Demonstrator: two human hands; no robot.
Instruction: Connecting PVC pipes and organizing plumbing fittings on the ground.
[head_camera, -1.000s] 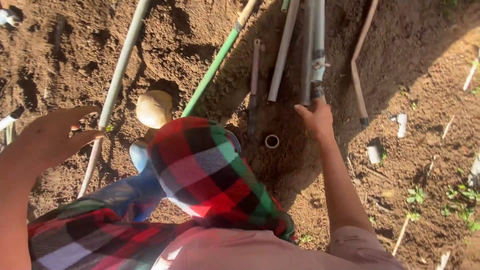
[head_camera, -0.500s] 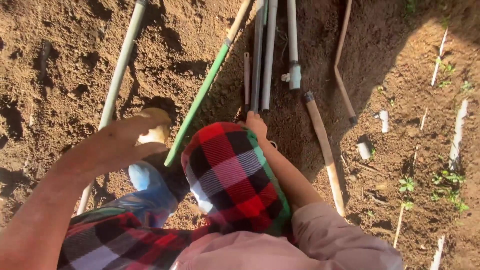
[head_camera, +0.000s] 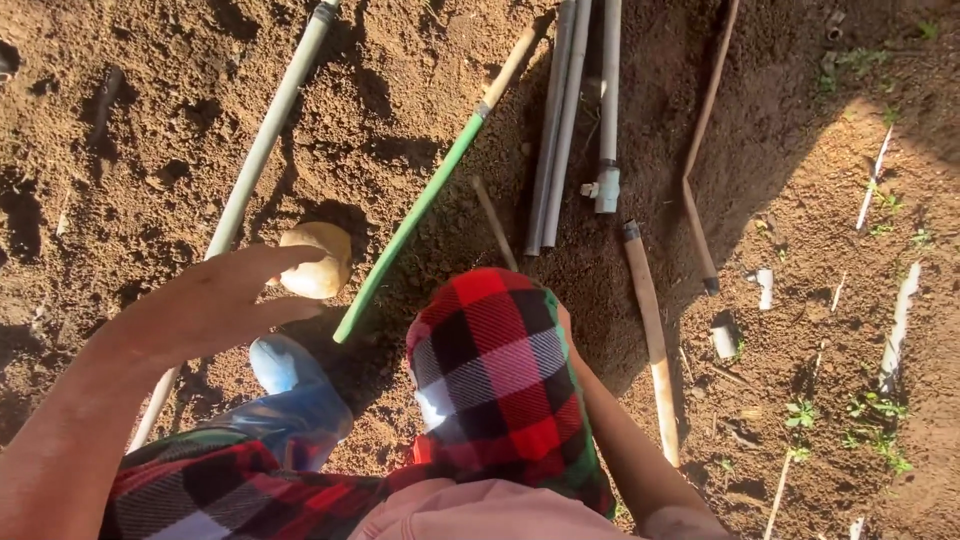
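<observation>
My left hand (head_camera: 215, 305) hovers over the brown soil with its fingers apart and nothing in it. Its fingertips are close to a pale round lump (head_camera: 318, 258). My right forearm (head_camera: 625, 450) runs up from the bottom edge and goes behind a red, black and white plaid cloth (head_camera: 495, 375), which hides my right hand. A green rod (head_camera: 420, 210) lies slanted just beyond the cloth. A blue boot (head_camera: 290, 385) stands below my left hand.
Grey pipes (head_camera: 558, 120) and a white pipe with a fitting (head_camera: 608, 180) lie at the top centre. A long pale pipe (head_camera: 265, 140) lies at the left, a tan stick (head_camera: 650, 330) at the right, and a thin brown strip (head_camera: 700, 150) beyond it. Short white pipe pieces (head_camera: 725, 342) and small weeds (head_camera: 800, 412) dot the right.
My right hand has drawn back from the pipe ends and slipped behind the plaid cloth. My left hand has swung right, toward the pale lump. The view has shifted.
</observation>
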